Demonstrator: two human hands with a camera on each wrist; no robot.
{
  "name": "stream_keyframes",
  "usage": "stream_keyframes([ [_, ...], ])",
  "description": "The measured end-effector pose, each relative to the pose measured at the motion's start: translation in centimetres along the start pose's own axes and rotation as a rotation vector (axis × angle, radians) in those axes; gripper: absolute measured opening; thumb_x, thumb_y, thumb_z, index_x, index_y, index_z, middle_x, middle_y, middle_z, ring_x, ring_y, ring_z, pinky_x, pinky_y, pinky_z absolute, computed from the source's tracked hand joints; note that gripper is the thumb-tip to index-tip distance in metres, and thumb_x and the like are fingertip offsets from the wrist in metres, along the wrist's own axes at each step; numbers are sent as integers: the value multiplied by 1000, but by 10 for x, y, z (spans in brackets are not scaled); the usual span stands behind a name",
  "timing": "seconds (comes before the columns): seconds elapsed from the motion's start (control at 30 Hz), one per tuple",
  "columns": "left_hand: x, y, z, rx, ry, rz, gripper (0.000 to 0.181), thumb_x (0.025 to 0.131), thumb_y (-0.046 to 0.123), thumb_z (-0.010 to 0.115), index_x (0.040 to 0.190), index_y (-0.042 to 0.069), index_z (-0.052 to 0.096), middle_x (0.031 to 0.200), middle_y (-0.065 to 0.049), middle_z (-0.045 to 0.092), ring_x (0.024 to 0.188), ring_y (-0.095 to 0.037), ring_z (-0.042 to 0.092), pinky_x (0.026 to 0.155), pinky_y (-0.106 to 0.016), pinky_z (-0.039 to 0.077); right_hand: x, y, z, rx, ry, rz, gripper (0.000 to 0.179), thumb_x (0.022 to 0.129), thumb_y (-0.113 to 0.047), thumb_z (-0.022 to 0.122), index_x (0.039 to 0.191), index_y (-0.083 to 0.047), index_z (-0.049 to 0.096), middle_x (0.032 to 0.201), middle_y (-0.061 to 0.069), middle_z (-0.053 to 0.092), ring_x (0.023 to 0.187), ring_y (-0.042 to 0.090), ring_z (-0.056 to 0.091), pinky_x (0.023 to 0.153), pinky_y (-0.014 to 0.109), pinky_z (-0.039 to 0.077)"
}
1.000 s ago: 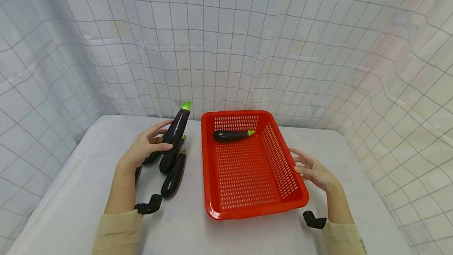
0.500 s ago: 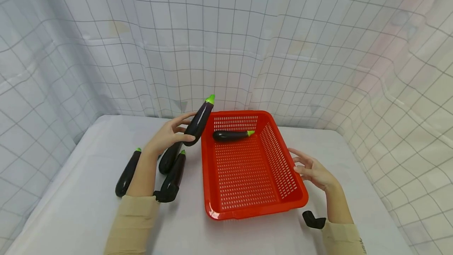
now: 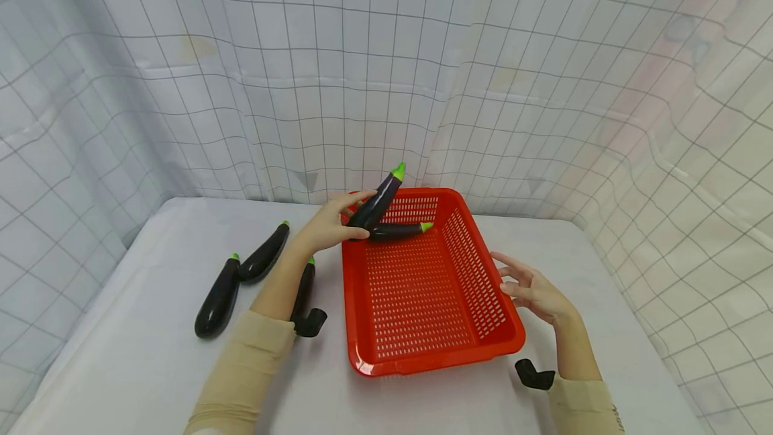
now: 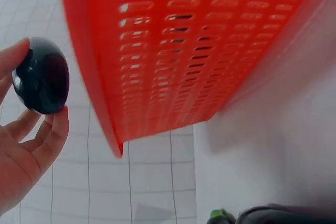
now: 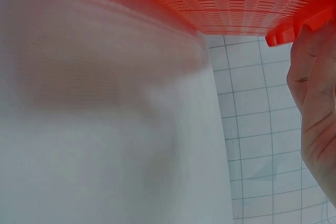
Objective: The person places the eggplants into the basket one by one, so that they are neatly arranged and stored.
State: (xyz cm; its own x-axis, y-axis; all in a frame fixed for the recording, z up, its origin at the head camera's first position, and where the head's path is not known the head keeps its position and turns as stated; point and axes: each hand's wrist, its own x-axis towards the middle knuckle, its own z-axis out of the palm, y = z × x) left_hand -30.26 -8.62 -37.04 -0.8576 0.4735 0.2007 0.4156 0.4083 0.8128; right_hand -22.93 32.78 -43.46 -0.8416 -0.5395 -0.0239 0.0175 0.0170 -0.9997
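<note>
In the head view my left hand (image 3: 332, 223) grips a dark purple eggplant (image 3: 377, 201) with a green stem, thumb and fingers round its thick end. It is tilted stem up above the far left corner of the red plastic basket (image 3: 435, 358). Below it, another eggplant (image 3: 398, 231) lies inside near the basket's back wall. The left wrist view shows the held eggplant's rounded end (image 4: 44, 77) beside the basket's rim. My right hand (image 3: 534, 293) rests its fingertips against the basket's right rim, fingers mostly straight; the right wrist view shows its fingers (image 5: 320, 77) at that rim.
Left of the basket, eggplants lie on the white tabletop (image 3: 145, 274): one at the left (image 3: 219, 297), one behind it (image 3: 266, 252), and one partly hidden by my left forearm (image 3: 304, 291). A white gridded curtain (image 3: 386, 86) surrounds the table at the back and sides.
My left hand has carried the eggplant rightward from above the others to over the basket's far left corner. The right hand and the basket have stayed nearly still.
</note>
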Motion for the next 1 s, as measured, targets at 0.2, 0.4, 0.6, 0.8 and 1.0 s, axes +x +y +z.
stream_keyframes([
  [0.2, 14, 4, 23, 286, -30, 19, 68, 78, 7, 70, 137, 27, 42, 123, -10, 47, 104, -28, 46, 84, -46, 45, 0, 1, -1, 4, -3, -6, 61, 91, 5, 46, 144, -1, 17, 110, 12, 53, 88, 21, 62, 68, 37, 54],
  [0.4, 19, -3, 43, 641, -60, 84, 66, 81, 9, 66, 138, 32, 40, 124, -8, 45, 106, -27, 43, 82, -42, 48, 0, 1, -1, 6, -6, -5, 61, 92, 4, 46, 145, -1, 16, 110, 11, 53, 87, 21, 63, 68, 36, 54],
  [0.6, 21, -14, 55, 852, -132, 139, 64, 84, 9, 62, 139, 32, 38, 126, -12, 43, 107, -29, 43, 89, -40, 43, 0, 1, 0, 13, -12, -10, 61, 92, 5, 45, 145, -1, 16, 111, 12, 52, 88, 21, 62, 68, 37, 54],
  [0.8, 25, -17, 63, 988, -232, 141, 63, 85, 11, 62, 140, 31, 36, 131, -14, 40, 112, -30, 41, 96, -41, 39, 0, 2, -1, 9, -12, -7, 61, 92, 5, 45, 145, -1, 15, 111, 11, 52, 89, 21, 62, 69, 38, 53],
  [1.0, 30, -18, 72, 1075, -303, 148, 61, 88, 10, 59, 140, 31, 36, 136, -12, 38, 117, -31, 40, 96, -43, 39, 0, 2, -1, -2, -10, 0, 60, 92, 5, 44, 145, -2, 16, 112, 12, 51, 91, 21, 62, 69, 38, 53],
])
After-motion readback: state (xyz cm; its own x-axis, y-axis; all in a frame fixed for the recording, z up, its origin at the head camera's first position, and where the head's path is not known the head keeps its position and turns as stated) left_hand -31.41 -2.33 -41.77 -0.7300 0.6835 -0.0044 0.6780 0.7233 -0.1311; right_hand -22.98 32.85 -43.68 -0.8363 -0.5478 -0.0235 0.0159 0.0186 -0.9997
